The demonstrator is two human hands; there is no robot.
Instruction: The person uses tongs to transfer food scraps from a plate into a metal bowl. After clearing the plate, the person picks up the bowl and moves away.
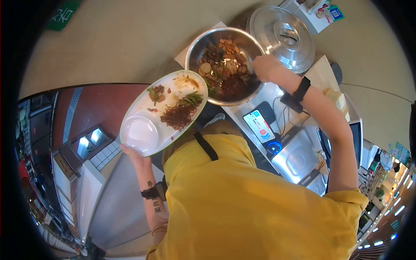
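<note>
**Loaded plate in one hand, other hand in the big steel bowl**

I'm standing by a food counter watching a person in a yellow shirt. Their left hand [132,152] is under the near edge of a white plate [139,130], fingers closed on the rim from below. The plate is held in the air to the left of the counter, level, and just touching or overlapping the near-left rim of a metal bowl [193,48].

The plate looks like light, stiff plastic, but it probably gets front-heavy, since the brown shredded stuff [177,116] and green beans [191,99] sit on the far half, away from the grip. I'd guess the rim is slick with sauce too. A flat palm under the middle looks steadier than a pinch at the edge.

The right hand [265,68] is at the far-right side of the bowl, right over the mixed food. The fingers are curled together, but I can't tell if they're clamped on a utensil or on nothing. There's a dark wristband [301,89] on that arm.

The bowl sits on a steel counter [299,158], with a domed lid [281,37] lying just beyond it and a small screen device [259,125] on the near side. The floor is pale tan, with a red patch off to the left.
</note>
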